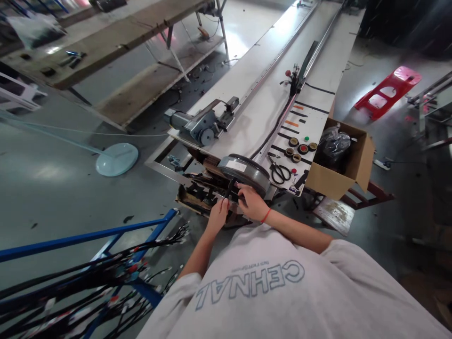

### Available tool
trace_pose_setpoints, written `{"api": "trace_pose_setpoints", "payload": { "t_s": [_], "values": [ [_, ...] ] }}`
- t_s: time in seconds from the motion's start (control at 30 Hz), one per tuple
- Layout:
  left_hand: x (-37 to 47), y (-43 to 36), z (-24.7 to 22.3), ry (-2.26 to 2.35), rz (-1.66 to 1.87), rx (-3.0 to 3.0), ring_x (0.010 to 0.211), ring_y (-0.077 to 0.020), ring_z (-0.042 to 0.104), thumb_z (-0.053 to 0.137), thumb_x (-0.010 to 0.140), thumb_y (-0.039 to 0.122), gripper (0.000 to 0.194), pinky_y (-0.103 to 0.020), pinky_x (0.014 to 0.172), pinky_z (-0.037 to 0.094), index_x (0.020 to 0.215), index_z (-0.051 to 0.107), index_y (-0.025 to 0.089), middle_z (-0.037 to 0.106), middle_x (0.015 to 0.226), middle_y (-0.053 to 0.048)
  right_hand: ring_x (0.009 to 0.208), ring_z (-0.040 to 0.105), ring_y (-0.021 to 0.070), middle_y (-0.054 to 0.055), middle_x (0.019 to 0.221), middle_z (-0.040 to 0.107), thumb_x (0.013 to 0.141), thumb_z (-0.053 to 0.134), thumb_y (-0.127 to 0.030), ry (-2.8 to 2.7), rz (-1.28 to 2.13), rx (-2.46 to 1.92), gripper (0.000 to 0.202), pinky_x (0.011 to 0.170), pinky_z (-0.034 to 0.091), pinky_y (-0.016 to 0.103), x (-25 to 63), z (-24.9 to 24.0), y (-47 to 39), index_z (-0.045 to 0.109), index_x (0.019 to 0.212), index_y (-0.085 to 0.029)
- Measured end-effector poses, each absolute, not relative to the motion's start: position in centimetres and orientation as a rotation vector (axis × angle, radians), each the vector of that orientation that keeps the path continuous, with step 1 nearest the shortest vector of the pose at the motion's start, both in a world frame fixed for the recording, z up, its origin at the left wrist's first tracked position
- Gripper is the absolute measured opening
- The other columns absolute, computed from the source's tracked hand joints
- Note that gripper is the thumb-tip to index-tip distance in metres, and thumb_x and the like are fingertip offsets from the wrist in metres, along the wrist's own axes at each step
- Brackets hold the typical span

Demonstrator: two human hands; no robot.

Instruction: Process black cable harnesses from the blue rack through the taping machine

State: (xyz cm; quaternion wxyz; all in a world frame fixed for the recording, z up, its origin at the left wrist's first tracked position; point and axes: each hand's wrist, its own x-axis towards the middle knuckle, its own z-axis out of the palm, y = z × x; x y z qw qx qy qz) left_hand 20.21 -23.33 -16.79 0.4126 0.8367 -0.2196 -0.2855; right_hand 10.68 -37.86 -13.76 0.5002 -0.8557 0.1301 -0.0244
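The left hand [219,213] pinches a black strip [231,187] just beyond the long table's [243,68] near edge, beside a grey drum [256,175]. The right hand [252,203] curls in from the side, elbow out, fingertips at the strip; whether they grip it I can't tell. Scissors [274,165] lie by the table's near right corner, a motor [201,126] at its near left. A cardboard box [328,181] crowds the right edge; floor [67,179] stretches out left.
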Motion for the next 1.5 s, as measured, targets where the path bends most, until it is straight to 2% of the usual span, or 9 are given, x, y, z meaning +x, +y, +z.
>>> {"api": "trace_pose_setpoints", "payload": {
  "t_s": [0.1,0.27,0.47,0.8,0.9,1.0,1.13,1.37,1.5],
  "values": [
    [20.8,-23.1,-17.3,-0.597,-0.736,2.07,0.053,-0.0137,0.044,0.028,0.089,0.056,0.043,-0.025,0.053,0.035,0.074,0.048,0.021,0.044,0.056,0.003,0.125,0.044,0.0301,0.012,0.128,0.051,0.083,0.053,-0.025,0.526,0.006,-2.162,0.023,0.105,0.035,0.045,13.9,-15.5,-38.2,0.051,0.106,-0.023],
    [21.5,-23.1,-18.1,-0.653,-0.733,2.05,0.052,-0.0131,0.046,0.029,0.091,0.054,0.043,-0.024,0.054,0.037,0.078,0.052,0.02,0.046,0.055,0.003,0.117,0.05,0.0226,0.006,0.115,0.058,0.083,0.056,-0.017,0.556,-0.1,-2.156,0.01,0.102,0.038,0.037,15.4,-17.1,-38.8,0.049,0.08,-0.023],
    [22.1,-23.2,-18.0,-0.725,-0.704,1.983,0.054,-0.0121,0.047,0.03,0.093,0.046,0.038,-0.023,0.056,0.038,0.079,0.053,0.019,0.046,0.055,0.004,0.107,0.054,0.0254,0.011,0.105,0.061,0.084,0.056,-0.022,0.696,-0.115,-2.229,0.009,0.098,0.039,0.04,15.4,-16.7,-38.8,0.055,0.092,-0.019],
    [24.0,-26.0,-16.9,-0.888,-0.548,2.072,0.064,-0.0154,0.057,0.031,0.095,0.037,0.036,-0.025,0.065,0.042,0.08,0.058,0.018,0.06,0.066,-0.002,0.109,0.054,0.0233,0.01,0.113,0.06,0.074,0.062,-0.009,0.603,-0.291,-2.302,0.008,0.099,0.041,0.039,15.8,-18.3,-39.2,0.061,0.073,-0.018],
    [24.3,-26.3,-16.1,-0.939,-0.518,2.122,0.074,-0.0191,0.063,0.037,0.094,0.037,0.029,-0.028,0.07,0.045,0.096,0.059,0.018,0.067,0.078,-0.006,0.105,0.056,0.0237,0.01,0.11,0.06,0.073,0.06,-0.008,0.577,-0.395,-2.267,0.01,0.095,0.044,0.039,15.3,-18.5,-39.2,0.059,0.073,-0.018],
    [23.2,-25.5,-16.6,-0.875,-0.536,2.1,0.082,-0.0212,0.066,0.047,0.09,0.028,0.028,-0.03,0.075,0.048,0.115,0.051,0.016,0.069,0.095,-0.01,0.091,0.06,0.021,0.007,0.094,0.062,0.074,0.055,-0.008,0.503,-0.425,-2.203,0.012,0.087,0.048,0.037,14.9,-18.6,-39.3,0.057,0.076,-0.019],
    [21.0,-24.9,-18.4,-0.707,-0.593,1.913,0.08,-0.0173,0.067,0.044,0.09,0.02,0.02,-0.031,0.077,0.051,0.108,0.048,0.015,0.069,0.097,-0.011,0.074,0.06,0.0177,0.002,0.082,0.061,0.074,0.05,-0.008,0.472,-0.362,-2.088,0.022,0.077,0.051,0.034,14.4,-18.6,-39.2,0.053,0.092,-0.02],
    [20.3,-24.8,-19.7,-0.762,-0.524,1.987,0.086,-0.0198,0.066,0.049,0.088,0.019,0.012,-0.032,0.078,0.05,0.099,0.052,0.017,0.069,0.095,-0.009,0.091,0.061,0.0204,0.006,0.096,0.064,0.081,0.042,-0.011,0.408,-0.375,-2.188,0.031,0.085,0.049,0.037,15.2,-17.0,-38.2,0.051,0.109,-0.019],
    [20.1,-24.7,-19.1,-0.857,-0.436,2.118,0.087,-0.023,0.066,0.048,0.089,0.019,0.015,-0.033,0.077,0.049,0.103,0.055,0.016,0.069,0.095,-0.012,0.114,0.054,0.0245,0.015,0.128,0.054,0.08,0.048,-0.013,0.231,-0.249,-2.462,0.052,0.1,0.041,0.042,17.2,-16.1,-38.8,0.042,0.132,-0.012]
  ]
}}
